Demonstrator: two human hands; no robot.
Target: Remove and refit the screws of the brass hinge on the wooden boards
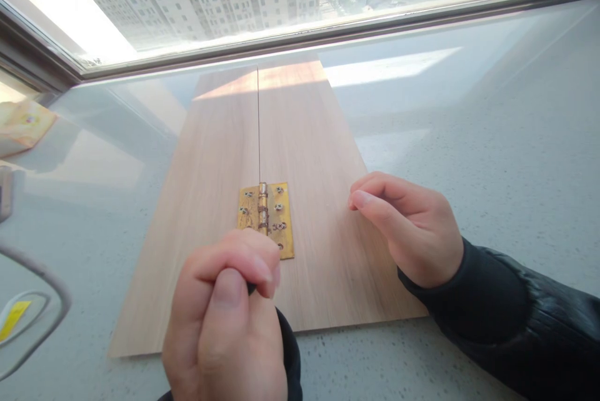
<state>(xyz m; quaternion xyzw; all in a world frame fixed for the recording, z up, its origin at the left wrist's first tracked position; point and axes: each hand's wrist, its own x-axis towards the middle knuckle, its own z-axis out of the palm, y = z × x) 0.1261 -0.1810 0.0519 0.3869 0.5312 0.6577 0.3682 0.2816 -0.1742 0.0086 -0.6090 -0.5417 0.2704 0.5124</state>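
Observation:
Two pale wooden boards lie edge to edge, the left board (206, 157) and the right board (314, 145), with a thin seam between them. Across the seam sits a worn brass hinge (264, 208) with several cross-head screws in its leaves. My left hand (229, 313) is closed in a fist in front of the hinge and hides its lower left part. A small dark bit shows beneath its fingers, too covered to name. Over the right board's right edge, my right hand (412, 226) is closed with thumb and fingertips together; whatever they hold, if anything, is hidden.
The boards rest on a speckled pale sill (506, 157) below a window with a dark frame (337, 35). At the left are a grey cable (51, 279) with a yellow label (15, 318), and a tissue-pack-like packet (28, 125).

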